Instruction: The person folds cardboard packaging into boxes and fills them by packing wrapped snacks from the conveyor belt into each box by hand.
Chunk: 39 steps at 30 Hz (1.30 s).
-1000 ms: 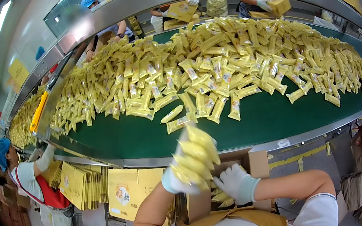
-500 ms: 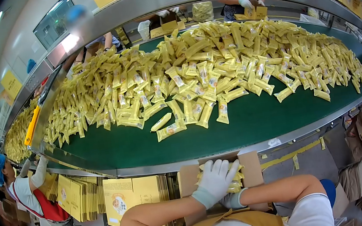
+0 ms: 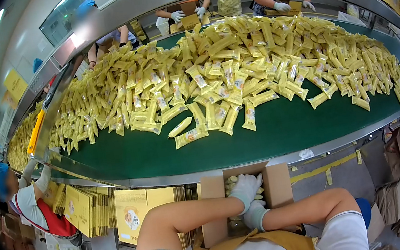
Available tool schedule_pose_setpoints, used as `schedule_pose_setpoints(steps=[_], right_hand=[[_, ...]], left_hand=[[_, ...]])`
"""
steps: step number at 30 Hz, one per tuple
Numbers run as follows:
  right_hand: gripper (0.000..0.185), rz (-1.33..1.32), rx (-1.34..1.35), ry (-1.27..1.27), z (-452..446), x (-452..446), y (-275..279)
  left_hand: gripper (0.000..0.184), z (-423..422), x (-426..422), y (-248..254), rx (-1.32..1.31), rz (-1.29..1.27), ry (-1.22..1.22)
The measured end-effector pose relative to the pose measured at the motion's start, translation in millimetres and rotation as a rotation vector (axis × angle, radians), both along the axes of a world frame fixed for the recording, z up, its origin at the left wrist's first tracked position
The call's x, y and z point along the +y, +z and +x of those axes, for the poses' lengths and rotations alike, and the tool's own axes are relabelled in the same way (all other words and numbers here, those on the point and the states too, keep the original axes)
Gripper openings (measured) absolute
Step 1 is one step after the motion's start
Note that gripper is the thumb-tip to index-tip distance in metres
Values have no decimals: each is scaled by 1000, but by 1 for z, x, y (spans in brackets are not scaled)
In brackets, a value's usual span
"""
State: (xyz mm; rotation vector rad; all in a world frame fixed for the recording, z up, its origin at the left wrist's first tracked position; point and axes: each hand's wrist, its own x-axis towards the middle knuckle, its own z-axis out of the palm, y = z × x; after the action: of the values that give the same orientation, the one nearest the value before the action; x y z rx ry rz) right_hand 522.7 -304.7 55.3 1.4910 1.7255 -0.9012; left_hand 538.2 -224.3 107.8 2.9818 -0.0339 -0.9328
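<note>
An open cardboard carton point(image 3: 277, 185) sits against my body below the conveyor's near edge, with its flaps raised. Inside it are yellow wrapped snack packets point(image 3: 231, 184). My left hand point(image 3: 246, 190), in a white glove, reaches into the carton with its fingers together and bent down over packets. Just below it, my right hand point(image 3: 255, 214), also gloved, is closed against packets at the carton's near right side; its fingertips are partly hidden. A bit of yellow wrapping shows between the two hands.
A large heap of yellow packets point(image 3: 232, 64) covers the green conveyor belt point(image 3: 153, 157). Flat yellow cartons point(image 3: 133, 213) stand at the left. A co-worker in a red apron point(image 3: 57, 221) is at far left; others work across the belt. Brown cardboard point(image 3: 392, 200) lies at right.
My left hand has gone from lying spread over the packets to reaching lower, fingers together. My right hand shows more. The packets sit deeper in the carton. Co-workers' hands across the belt have shifted.
</note>
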Motion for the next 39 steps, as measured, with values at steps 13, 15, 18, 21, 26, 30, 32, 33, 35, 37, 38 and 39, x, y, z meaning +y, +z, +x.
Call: schedule_pose_setpoints(steps=[13,15,18,21,26,30,32,33,35,37,38,39], right_hand=[[38,376,1235,-985,212,-10,156],[34,776,1180,-1077,259,17,132],[51,1259,433,-964,326,72,73],[67,1160,180,-1080,377,126,31],[83,936,-61,-1320,354,172,29],[81,924,-144,-1201,339,159,24],[79,932,-200,-1113,326,142,13],[72,1018,-228,-1081,319,133,-1],[60,1050,-321,-988,297,111,-5],[54,1053,-366,-981,279,92,-3],[54,1053,-360,-961,271,81,-3],[54,1056,-355,-941,266,69,-2]], left_hand=[[46,-10,177,119,44,-1238,74],[49,6,208,106,-301,-970,359],[71,43,252,26,-705,-350,746],[86,89,266,-8,-723,-360,865],[98,151,239,-21,-605,-160,831],[96,141,232,-20,-524,-127,721],[92,125,228,-20,-530,-163,619],[91,116,225,-21,-532,-164,565],[87,98,218,-23,-531,-154,463],[85,80,217,-22,-494,-177,340],[84,69,216,-21,-471,-190,277],[82,58,214,-20,-488,-190,214]])
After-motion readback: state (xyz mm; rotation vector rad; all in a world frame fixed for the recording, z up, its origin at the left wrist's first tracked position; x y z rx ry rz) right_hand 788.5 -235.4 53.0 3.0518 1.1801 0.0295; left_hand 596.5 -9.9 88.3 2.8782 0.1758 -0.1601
